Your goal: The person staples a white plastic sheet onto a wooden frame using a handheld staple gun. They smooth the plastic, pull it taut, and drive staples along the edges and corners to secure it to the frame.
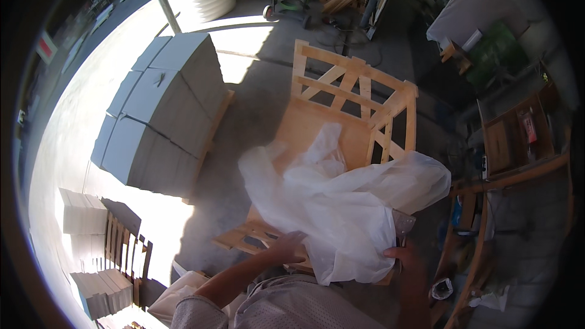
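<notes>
Sheet [350, 204], white plastic, bunched over the wooden crate [318, 117] before you, your right hand [412, 257] apparently pinching its right edge, your left hand [289, 248] by its left side, finger grip impossible to tell.

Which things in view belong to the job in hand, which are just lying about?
Likely in use:
white sheeting, between left hand and right hand
slatted wooden crate, beneath

Likely just lying about:
strapped pale stack on pallet
smaller pale stacks, lower left
trolley, behind
</notes>
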A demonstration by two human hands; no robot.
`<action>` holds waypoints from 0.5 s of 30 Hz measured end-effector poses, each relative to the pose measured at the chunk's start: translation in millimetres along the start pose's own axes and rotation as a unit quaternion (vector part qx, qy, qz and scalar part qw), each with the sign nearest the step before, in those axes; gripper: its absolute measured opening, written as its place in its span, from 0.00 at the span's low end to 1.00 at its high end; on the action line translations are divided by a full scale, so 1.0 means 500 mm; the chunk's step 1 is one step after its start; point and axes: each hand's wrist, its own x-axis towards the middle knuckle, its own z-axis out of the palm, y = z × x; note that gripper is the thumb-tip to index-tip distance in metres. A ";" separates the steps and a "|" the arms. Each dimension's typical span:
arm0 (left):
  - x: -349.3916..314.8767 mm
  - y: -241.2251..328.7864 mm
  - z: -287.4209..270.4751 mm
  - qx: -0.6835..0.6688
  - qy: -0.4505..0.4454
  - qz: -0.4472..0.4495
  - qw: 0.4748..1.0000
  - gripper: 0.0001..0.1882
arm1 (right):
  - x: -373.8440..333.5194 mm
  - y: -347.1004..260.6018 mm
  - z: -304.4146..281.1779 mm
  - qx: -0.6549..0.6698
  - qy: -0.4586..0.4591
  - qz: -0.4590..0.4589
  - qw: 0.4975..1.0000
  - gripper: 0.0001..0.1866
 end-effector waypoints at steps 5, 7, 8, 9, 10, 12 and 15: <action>0.070 0.022 0.021 0.072 0.096 -0.066 0.991 0.37 | -0.021 -0.121 0.062 -0.007 0.032 -0.020 0.999 0.45; 0.078 0.003 0.017 0.016 0.192 -0.200 0.961 0.36 | -0.031 -0.160 0.086 -0.030 0.045 -0.026 0.998 0.47; 0.080 -0.010 0.013 -0.013 0.237 -0.264 0.935 0.36 | -0.038 -0.175 0.096 -0.039 0.055 -0.032 0.997 0.47; 0.082 -0.024 0.007 -0.022 0.288 -0.294 0.911 0.37 | -0.046 -0.186 0.102 -0.049 0.065 -0.036 0.996 0.48; 0.083 -0.042 -0.004 -0.031 0.337 -0.324 0.883 0.37 | -0.049 -0.194 0.106 -0.058 0.075 -0.041 0.995 0.48; 0.093 -0.083 -0.030 -0.062 0.427 -0.372 0.822 0.38 | -0.043 -0.202 0.105 -0.074 0.084 -0.068 0.991 0.49; 0.120 -0.172 -0.084 -0.077 0.529 -0.375 0.757 0.38 | -0.019 -0.205 0.091 -0.095 0.139 -0.043 0.985 0.50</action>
